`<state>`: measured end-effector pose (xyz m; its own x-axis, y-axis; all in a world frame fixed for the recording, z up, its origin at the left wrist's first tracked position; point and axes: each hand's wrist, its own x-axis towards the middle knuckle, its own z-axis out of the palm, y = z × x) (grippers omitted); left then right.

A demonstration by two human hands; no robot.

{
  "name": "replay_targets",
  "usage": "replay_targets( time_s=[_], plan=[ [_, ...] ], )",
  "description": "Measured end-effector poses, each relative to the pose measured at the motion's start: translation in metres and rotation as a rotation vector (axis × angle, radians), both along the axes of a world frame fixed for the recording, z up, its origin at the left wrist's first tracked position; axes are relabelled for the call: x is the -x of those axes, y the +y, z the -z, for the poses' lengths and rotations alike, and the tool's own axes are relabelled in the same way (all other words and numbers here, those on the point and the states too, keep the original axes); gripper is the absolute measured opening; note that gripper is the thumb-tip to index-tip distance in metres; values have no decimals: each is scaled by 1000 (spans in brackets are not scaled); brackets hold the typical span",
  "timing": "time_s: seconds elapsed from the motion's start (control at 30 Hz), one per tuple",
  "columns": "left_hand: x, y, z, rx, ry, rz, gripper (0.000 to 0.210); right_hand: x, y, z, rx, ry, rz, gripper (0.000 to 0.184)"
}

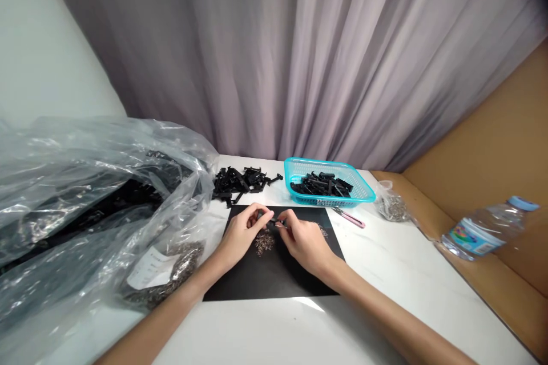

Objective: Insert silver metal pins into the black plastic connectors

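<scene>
A small black piece (274,220) was held between the two hands, above the black mat (274,282) on the bench (394,285). By the grip of the left hand (243,232), this piece was pinched between thumb and fingers. The fingertips of the right hand (303,240) were brought close to its other end, but whether anything was pinched by that grip cannot be told. Under the hands, a pile of small metal pieces (264,244) was spread on the mat. More black parts (242,181) were heaped on the bench behind, and others were contained in the blue basket (363,187). A pink cutter (354,220) was placed just before the basket.
</scene>
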<state>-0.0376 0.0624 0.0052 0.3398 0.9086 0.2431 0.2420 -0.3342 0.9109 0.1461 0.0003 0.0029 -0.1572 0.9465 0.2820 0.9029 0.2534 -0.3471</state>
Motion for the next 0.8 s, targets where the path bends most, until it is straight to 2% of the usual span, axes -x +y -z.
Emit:
replay_targets(
  time_s=[0.07,0.17,0.3,0.37,0.57,0.8],
  plan=[
    [-1,-1,-1,8,-19,22,32,-2,-8,8,-52,129,-23,28],
    [1,4,-1,23,-84,-42,33,-4,-15,16,-131,219,-83,31],
    [4,15,0,77,-157,-120,37,-3,-18,16,-192,124,-260,34],
    [5,17,0,129,-173,-125,39,-2,-19,14,-192,78,-297,35],
    [7,13,-4,222,-239,-147,42,5,-18,9,-163,34,-313,42],
    [5,12,-9,237,-288,-145,46,18,-10,4,-114,-7,-340,53]
  ],
)
